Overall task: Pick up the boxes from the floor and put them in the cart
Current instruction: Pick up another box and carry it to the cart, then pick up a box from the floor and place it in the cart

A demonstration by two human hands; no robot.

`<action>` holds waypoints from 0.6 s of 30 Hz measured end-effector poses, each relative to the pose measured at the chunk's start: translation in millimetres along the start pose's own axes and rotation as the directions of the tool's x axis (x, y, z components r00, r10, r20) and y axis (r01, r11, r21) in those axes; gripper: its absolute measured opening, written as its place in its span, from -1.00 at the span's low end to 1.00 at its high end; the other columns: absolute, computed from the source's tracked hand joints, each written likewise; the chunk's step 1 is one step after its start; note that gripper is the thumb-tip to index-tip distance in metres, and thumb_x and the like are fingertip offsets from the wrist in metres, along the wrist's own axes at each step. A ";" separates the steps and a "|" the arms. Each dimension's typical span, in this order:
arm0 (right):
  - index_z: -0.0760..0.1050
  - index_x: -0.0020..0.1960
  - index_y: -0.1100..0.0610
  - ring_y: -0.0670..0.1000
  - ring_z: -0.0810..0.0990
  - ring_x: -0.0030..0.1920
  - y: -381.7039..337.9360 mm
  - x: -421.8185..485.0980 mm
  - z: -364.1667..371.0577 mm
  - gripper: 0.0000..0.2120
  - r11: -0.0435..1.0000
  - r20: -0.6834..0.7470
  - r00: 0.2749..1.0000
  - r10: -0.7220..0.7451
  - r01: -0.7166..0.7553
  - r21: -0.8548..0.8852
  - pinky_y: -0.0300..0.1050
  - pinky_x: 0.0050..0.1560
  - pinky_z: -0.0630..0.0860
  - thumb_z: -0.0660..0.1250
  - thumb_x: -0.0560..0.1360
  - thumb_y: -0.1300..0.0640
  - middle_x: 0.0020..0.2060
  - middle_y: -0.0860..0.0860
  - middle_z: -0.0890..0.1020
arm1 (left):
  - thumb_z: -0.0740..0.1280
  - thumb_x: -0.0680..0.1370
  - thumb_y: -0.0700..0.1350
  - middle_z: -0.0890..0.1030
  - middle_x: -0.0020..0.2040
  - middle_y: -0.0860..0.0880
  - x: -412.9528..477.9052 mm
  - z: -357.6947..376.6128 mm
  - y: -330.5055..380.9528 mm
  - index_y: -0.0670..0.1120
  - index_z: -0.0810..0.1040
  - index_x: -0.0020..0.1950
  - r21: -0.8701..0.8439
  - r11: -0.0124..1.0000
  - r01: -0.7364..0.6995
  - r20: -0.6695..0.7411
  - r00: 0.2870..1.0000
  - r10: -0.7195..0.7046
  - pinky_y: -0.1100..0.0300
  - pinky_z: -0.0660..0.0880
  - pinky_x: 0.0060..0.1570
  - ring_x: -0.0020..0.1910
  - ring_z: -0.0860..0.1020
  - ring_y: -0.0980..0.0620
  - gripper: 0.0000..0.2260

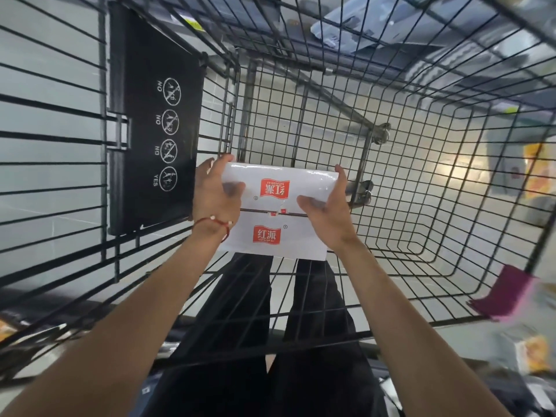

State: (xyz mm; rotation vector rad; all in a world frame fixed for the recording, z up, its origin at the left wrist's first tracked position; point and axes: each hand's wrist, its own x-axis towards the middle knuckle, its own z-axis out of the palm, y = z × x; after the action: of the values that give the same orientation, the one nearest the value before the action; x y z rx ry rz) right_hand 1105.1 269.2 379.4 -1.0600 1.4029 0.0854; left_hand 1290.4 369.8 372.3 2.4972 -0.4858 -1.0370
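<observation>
A white box (279,206) with red logos on its taped top sits low inside the black wire cart (421,176), near the basket's near end. My left hand (215,191) grips the box's left edge, thumb on top and fingers curled over the far corner. My right hand (328,206) grips its right edge, thumb on the lid. Both arms reach down over the cart's near wall. I cannot tell whether the box rests on the mesh floor or hangs just above it.
The cart's black child-seat flap (156,121) with white pictograms stands to the left of the box. The basket's mesh floor stretches away to the right. My dark trouser legs (264,326) show through the near wall. Blurred packages (532,353) lie at the right edge.
</observation>
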 end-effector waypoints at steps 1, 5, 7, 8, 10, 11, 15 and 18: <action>-0.16 0.66 -0.10 -0.30 0.65 0.03 0.6 -1.0 1.2 -0.08 1.000 0.001 1.000 0.000 0.000 -0.010 -0.25 0.07 0.59 0.42 0.59 0.21 0.21 -0.12 0.60 | 0.38 0.57 -0.19 0.36 0.46 -0.08 -1.2 0.9 -0.6 0.05 0.44 0.46 0.000 1.000 0.007 -0.003 1.000 -0.007 0.39 0.20 0.26 0.38 0.39 0.01 -0.54; -0.16 0.67 -0.10 -0.10 0.61 0.21 1.6 -8.0 4.7 -0.07 1.000 -0.013 1.000 0.013 -0.013 -0.011 -0.03 0.25 0.60 0.43 0.59 0.17 0.38 0.01 0.50 | 0.39 0.56 -0.22 0.36 0.44 -0.10 -1.0 -2.3 -3.7 0.06 0.44 0.45 -0.006 1.000 0.022 0.033 0.999 -0.022 0.26 0.26 0.31 0.38 0.41 -0.05 -0.53; -0.17 0.68 -0.07 0.03 0.56 0.30 3.3 -10.4 5.2 -0.08 1.000 -0.025 1.000 0.005 -0.005 -0.022 0.12 0.37 0.53 0.42 0.60 0.18 0.45 0.05 0.45 | 0.39 0.56 -0.22 0.31 0.47 -0.09 0.5 -5.1 -3.9 0.06 0.44 0.45 -0.011 0.999 0.036 0.070 0.997 -0.035 0.14 0.34 0.41 0.34 0.47 -0.08 -0.52; -0.15 0.68 -0.06 0.04 0.56 0.29 4.6 -12.3 5.1 -0.10 0.999 -0.027 1.000 0.002 -0.003 -0.035 0.13 0.38 0.52 0.40 0.61 0.18 0.44 0.06 0.47 | 0.38 0.57 -0.22 0.26 0.51 -0.09 0.4 -6.1 -3.1 0.06 0.42 0.47 -0.005 0.999 0.044 0.088 0.995 -0.043 0.07 0.39 0.42 0.31 0.52 -0.10 -0.51; -0.06 0.68 -0.06 0.02 0.62 0.20 8.2 -18.8 3.1 -0.21 0.998 -0.026 1.000 0.007 -0.008 -0.057 0.08 0.31 0.57 0.35 0.63 0.20 0.35 0.05 0.56 | 0.35 0.58 -0.23 0.13 0.59 -0.09 -2.9 -6.6 0.5 0.07 0.33 0.53 0.044 0.997 0.063 0.111 0.992 -0.068 0.02 0.39 0.43 0.33 0.52 -0.14 -0.46; 0.03 0.66 -0.06 -0.03 0.66 0.13 10.4 -23.2 0.8 -0.28 0.998 -0.026 1.000 0.008 -0.009 -0.055 0.00 0.22 0.60 0.33 0.64 0.21 0.27 0.01 0.62 | 0.32 0.58 -0.27 0.06 0.61 -0.08 -6.1 -6.6 3.0 0.08 0.28 0.55 0.075 0.995 0.070 0.119 0.990 -0.078 0.03 0.36 0.45 0.40 0.45 -0.16 -0.42; 0.36 0.52 0.05 -0.07 0.64 0.11 18.1 -46.1 -13.1 -0.55 1.000 -0.049 0.999 -0.011 0.010 -0.019 -0.10 0.17 0.57 0.30 0.65 0.22 0.18 -0.08 0.64 | 0.27 0.55 -0.33 -0.05 0.64 -0.09 -27.7 -8.1 18.1 0.05 0.13 0.62 0.193 0.981 0.037 0.144 0.987 -0.065 0.06 0.18 0.51 0.60 0.10 -0.15 -0.30; 0.54 0.27 0.01 -0.19 0.62 0.02 22.1 -72.1 -26.0 -0.76 0.996 -0.114 0.993 -0.018 0.027 0.080 -0.36 0.03 0.56 0.31 0.65 0.23 0.05 -0.24 0.65 | 0.29 0.56 -0.30 -0.05 0.65 -0.08 -52.7 -9.9 30.9 0.07 0.11 0.63 0.193 0.981 -0.009 0.162 0.986 -0.023 0.01 0.16 0.55 0.60 0.09 -0.16 -0.30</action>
State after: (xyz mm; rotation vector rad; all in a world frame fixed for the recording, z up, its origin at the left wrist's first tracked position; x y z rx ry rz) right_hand 1054.5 302.8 431.1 -1.0256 1.4831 -0.0490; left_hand 1257.4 369.3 424.6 2.5930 -0.6553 -1.2601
